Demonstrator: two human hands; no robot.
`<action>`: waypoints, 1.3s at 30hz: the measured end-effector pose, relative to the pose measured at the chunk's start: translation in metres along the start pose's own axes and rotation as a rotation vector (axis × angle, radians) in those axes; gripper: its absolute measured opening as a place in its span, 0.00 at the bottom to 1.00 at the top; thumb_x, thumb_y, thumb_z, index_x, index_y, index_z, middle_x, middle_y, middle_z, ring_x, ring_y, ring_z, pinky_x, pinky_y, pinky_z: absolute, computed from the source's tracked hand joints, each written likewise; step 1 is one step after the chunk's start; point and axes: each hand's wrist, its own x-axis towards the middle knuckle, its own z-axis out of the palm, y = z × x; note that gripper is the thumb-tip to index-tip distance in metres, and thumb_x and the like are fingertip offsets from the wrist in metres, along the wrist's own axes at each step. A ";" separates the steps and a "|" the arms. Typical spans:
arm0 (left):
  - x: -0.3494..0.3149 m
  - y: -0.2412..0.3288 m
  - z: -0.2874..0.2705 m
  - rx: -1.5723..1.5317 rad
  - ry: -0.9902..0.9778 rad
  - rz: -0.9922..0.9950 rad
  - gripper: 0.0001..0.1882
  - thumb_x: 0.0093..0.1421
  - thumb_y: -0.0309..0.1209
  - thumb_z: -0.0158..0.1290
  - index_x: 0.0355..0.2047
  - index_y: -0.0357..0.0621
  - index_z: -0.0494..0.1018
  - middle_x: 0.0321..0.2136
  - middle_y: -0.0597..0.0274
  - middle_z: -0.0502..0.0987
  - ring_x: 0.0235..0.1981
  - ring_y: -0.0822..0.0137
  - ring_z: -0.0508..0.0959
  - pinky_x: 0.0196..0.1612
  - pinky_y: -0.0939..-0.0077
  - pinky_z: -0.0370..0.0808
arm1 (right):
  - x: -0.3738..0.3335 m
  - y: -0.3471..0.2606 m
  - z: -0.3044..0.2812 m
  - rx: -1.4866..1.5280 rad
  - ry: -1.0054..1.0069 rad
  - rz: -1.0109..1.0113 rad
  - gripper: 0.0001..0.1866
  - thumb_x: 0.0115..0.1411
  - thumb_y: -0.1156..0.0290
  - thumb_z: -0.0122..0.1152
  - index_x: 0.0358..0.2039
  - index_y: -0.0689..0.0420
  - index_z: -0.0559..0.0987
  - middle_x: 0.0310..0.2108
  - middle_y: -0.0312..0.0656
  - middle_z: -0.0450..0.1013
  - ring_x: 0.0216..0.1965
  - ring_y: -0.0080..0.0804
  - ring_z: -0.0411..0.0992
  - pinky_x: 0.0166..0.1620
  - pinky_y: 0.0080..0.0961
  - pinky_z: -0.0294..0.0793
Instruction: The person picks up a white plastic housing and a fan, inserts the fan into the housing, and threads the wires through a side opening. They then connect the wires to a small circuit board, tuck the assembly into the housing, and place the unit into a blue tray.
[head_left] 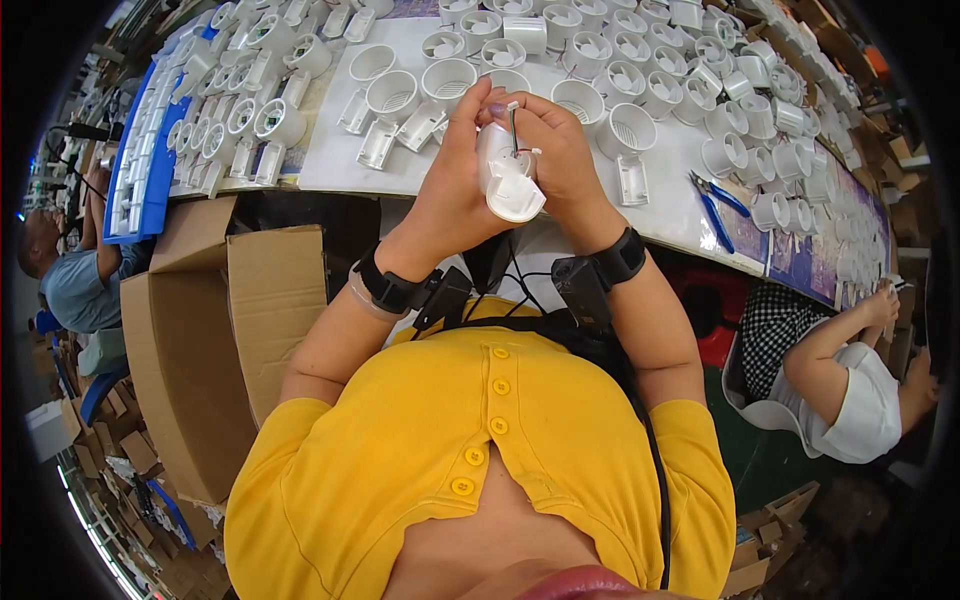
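Observation:
Both hands are closed around a white plastic housing (pixel 513 196), held up at the near edge of the table. My left hand (pixel 456 188) wraps its left side, and my right hand (pixel 568 165) grips the right side with the fingertips near the top. Thin dark wires (pixel 514 128) with small white connectors stick out of the housing between the hands. Just beyond the hands stand round white cups with slatted bottoms (pixel 393 95). Small rectangular white trays (pixel 377 146) lie left of my left hand, and another white tray (pixel 633 180) lies to the right of my right hand.
Blue-handled cutters (pixel 712 213) lie on the table (pixel 665 215) to the right, near many white cups with fan blades (pixel 628 78). A blue bin (pixel 127 232) of white parts sits at left. An open cardboard box (pixel 188 380) stands below it. Co-workers sit left (pixel 85 285) and right (pixel 850 395).

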 end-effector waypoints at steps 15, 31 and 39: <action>-0.002 0.001 0.001 -0.086 -0.006 -0.086 0.52 0.43 0.24 0.61 0.66 0.40 0.43 0.55 0.49 0.61 0.55 0.59 0.66 0.57 0.69 0.65 | -0.001 0.001 0.003 -0.006 0.057 0.039 0.12 0.62 0.71 0.51 0.39 0.65 0.78 0.34 0.38 0.76 0.33 0.21 0.73 0.37 0.16 0.71; -0.006 0.000 0.004 -0.042 0.038 -0.078 0.52 0.43 0.24 0.61 0.66 0.41 0.43 0.54 0.49 0.62 0.54 0.58 0.67 0.56 0.69 0.65 | 0.001 0.006 0.000 0.011 0.035 0.058 0.11 0.61 0.72 0.51 0.37 0.66 0.78 0.34 0.39 0.77 0.34 0.22 0.73 0.39 0.19 0.73; 0.001 -0.006 -0.003 -0.188 0.075 -0.163 0.53 0.43 0.24 0.62 0.65 0.40 0.42 0.52 0.50 0.64 0.53 0.59 0.69 0.54 0.69 0.67 | 0.007 0.004 -0.005 -0.081 -0.048 -0.137 0.11 0.63 0.70 0.54 0.38 0.63 0.79 0.37 0.35 0.76 0.44 0.24 0.70 0.47 0.23 0.70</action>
